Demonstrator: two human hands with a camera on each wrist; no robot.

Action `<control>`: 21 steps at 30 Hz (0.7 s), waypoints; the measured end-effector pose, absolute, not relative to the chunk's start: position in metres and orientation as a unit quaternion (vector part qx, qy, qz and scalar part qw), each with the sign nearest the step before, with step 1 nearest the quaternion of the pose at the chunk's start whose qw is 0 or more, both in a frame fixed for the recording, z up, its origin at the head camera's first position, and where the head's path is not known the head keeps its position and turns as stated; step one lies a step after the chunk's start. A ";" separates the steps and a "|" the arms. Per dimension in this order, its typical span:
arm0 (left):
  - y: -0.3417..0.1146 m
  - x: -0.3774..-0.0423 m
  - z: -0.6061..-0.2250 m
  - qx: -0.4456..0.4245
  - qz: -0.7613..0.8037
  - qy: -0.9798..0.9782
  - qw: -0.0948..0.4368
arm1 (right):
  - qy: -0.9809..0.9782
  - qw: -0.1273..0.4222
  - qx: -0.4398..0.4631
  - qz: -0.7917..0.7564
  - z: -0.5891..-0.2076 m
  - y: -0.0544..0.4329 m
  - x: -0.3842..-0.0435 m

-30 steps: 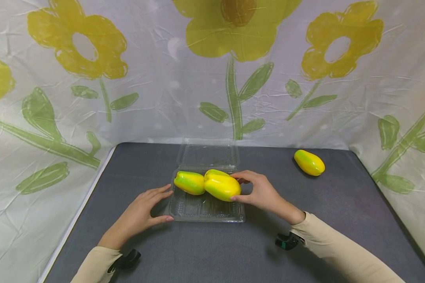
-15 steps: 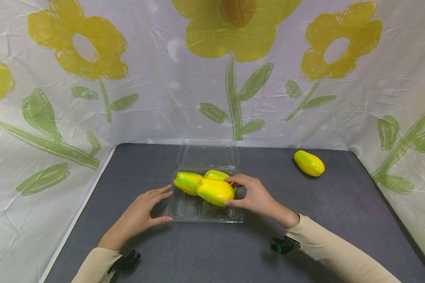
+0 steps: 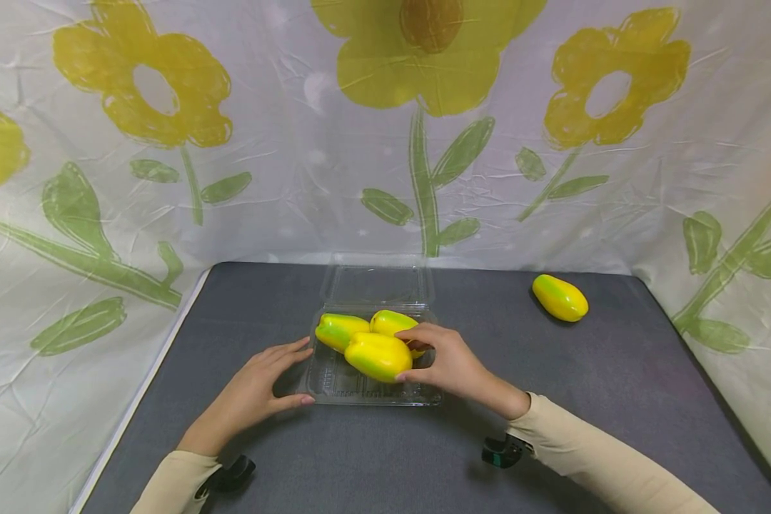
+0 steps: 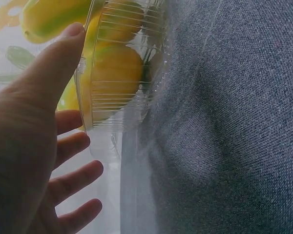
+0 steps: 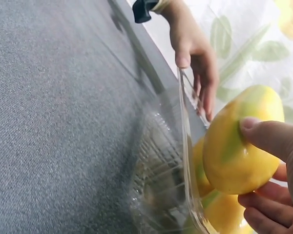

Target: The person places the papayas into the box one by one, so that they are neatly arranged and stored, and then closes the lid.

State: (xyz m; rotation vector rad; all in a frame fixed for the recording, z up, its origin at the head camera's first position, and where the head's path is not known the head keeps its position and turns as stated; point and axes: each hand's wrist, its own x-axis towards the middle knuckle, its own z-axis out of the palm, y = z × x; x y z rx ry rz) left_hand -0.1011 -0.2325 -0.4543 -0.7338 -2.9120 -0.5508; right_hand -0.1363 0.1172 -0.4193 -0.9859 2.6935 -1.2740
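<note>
My right hand (image 3: pixel 446 362) holds a yellow-green papaya (image 3: pixel 378 357) between thumb and fingers, over the near half of a clear plastic clamshell box (image 3: pixel 334 389). Two more papayas lie in the box behind it, one at the back left (image 3: pixel 337 330) and one at the back right (image 3: pixel 392 321), partly covered by my right fingers. In the right wrist view the held papaya (image 5: pixel 244 141) sits above the box rim. My left hand (image 3: pixel 260 382) touches the box's left edge, fingers spread and fairly straight; the left wrist view has its thumb (image 4: pixel 63 53) along the rim.
Another papaya (image 3: pixel 560 298) lies on the dark grey cloth at the back right of the table (image 3: pixel 604 400). The box's clear lid (image 3: pixel 378 282) is folded back toward the flower-printed curtain (image 3: pixel 283 143). Dark bands with small devices sit on both wrists.
My right hand has carried the papaya left and toward me, from over the back right papaya to the box's near half, uncovering more of that back papaya. My left hand stays put.
</note>
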 end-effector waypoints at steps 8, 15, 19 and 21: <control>-0.233 -0.101 -0.454 -0.238 -0.183 -0.953 0.041 | 0.854 0.024 -0.306 -0.419 -0.425 0.108 -0.136; -0.232 -0.101 -0.454 -0.232 -0.182 -0.955 0.037 | 0.847 0.019 -0.315 -0.427 -0.432 0.100 -0.136; -0.232 -0.101 -0.454 -0.233 -0.180 -0.955 0.039 | 0.846 0.009 -0.319 -0.428 -0.432 0.095 -0.133; -0.232 -0.101 -0.454 -0.234 -0.181 -0.954 0.040 | 0.848 0.005 -0.318 -0.425 -0.433 0.093 -0.133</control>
